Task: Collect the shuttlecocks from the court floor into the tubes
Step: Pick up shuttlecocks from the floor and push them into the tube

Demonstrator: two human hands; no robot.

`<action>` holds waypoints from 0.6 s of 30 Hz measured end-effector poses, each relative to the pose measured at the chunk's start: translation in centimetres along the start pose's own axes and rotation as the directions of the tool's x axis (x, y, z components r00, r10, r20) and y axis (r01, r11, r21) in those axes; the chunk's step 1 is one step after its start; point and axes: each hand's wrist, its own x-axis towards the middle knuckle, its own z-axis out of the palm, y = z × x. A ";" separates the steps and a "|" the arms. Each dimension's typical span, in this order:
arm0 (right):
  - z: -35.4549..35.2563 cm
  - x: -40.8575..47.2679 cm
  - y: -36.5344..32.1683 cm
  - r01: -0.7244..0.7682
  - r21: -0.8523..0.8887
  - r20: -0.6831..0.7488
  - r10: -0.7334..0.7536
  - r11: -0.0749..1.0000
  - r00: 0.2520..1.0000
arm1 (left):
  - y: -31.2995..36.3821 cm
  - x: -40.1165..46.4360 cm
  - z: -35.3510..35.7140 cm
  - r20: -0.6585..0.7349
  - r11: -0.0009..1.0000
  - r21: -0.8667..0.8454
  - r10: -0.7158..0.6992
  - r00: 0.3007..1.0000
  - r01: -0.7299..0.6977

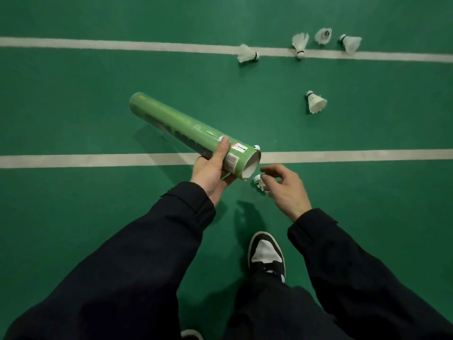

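A: Five shuttlecocks lie loose on the court floor (73,106), a matte green surface crossed by two white painted lines (98,160). Record shapes.

B: All white feather cones with rounded cork tips. One (247,53) lies on its side just below the far line; a second (300,44) rests across that line, cork toward the camera; a third (323,36) shows its open skirt end-on; a fourth (350,42) lies just beside it to the right. The fifth (315,102) sits apart, between the two lines.

A: Tube?

B: The green tube (191,133) is a long smooth cylinder with a glossy wrapper, a barcode label near its open mouth, and a pale inner wall. It is held tilted above the floor, mouth toward the person. The left hand (210,171) grips it near the mouth, thumb laid over the top, fingers curled beneath.

A: Right hand?

B: The right hand (285,187) has its fingers loosely curled, fingertips pinching a sixth shuttlecock (260,182) just beside and below the tube mouth. A small white rounded piece shows at the mouth's far rim; I cannot tell what it is.

A: Surroundings?

B: Dark sleeves (152,253) and a black-and-white shoe (267,256) planted on the floor below the hands.
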 end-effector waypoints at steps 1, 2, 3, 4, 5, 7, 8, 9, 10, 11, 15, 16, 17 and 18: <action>0.4 0.5 1.2 -0.007 -0.077 0.040 0.011 0.997 0.999 | -0.7 0.5 0.4 -0.011 1.000 0.019 0.009 1.000 -0.009; 0.7 0.9 2.4 -0.007 -0.166 0.074 0.019 0.986 0.997 | -1.4 1.1 0.8 -0.027 0.999 0.034 0.017 0.999 -0.016; 0.9 1.3 3.7 0.007 -0.265 0.095 0.018 0.964 0.995 | -2.2 1.7 1.1 -0.041 0.999 0.043 0.024 0.999 -0.022; 1.2 1.6 4.9 0.029 -0.367 0.104 0.010 0.930 0.995 | -3.0 2.2 1.3 -0.050 0.998 0.056 0.032 0.998 -0.029; 1.7 1.9 6.0 0.039 -0.460 0.104 0.010 0.887 0.994 | -3.6 2.6 1.3 -0.054 0.997 0.064 0.039 0.998 -0.035; 2.3 2.6 8.1 0.053 -0.641 0.089 0.006 0.765 0.996 | -4.5 2.9 1.2 -0.077 0.998 0.062 0.039 0.996 -0.034; 2.6 3.1 9.0 0.075 -0.710 0.090 -0.016 0.700 0.996 | -4.8 2.9 1.1 -0.096 0.997 0.066 0.032 0.995 -0.026; 2.7 3.6 9.8 0.101 -0.753 0.099 -0.040 0.650 0.994 | -5.0 2.9 1.0 -0.115 0.997 0.072 0.022 0.993 -0.014; 2.8 4.2 10.5 0.120 -0.770 0.104 -0.062 0.627 0.993 | -5.2 3.0 0.8 -0.131 0.997 0.074 0.007 0.991 0.003; 2.6 4.7 11.0 0.122 -0.765 0.088 -0.085 0.633 0.992 | -5.3 3.0 0.5 -0.143 0.997 0.076 -0.010 0.990 0.021; 1.0 4.9 10.2 -0.109 -0.282 -0.294 0.022 0.953 0.955 | -4.8 2.9 -0.1 -0.156 0.996 0.065 -0.045 0.987 0.056; 0.4 4.0 9.2 -0.118 -0.009 -0.359 0.107 0.993 0.927 | -4.6 2.8 0.1 -0.158 0.997 0.055 -0.042 0.987 0.052; -0.2 2.9 8.0 -0.059 0.200 -0.393 0.135 0.978 0.909 | -4.5 2.7 0.3 -0.163 0.998 0.039 -0.039 0.986 0.046; -0.6 1.6 6.8 0.033 0.295 -0.409 0.095 0.955 0.907 | -4.4 2.5 0.6 -0.163 0.999 0.022 -0.038 0.986 0.043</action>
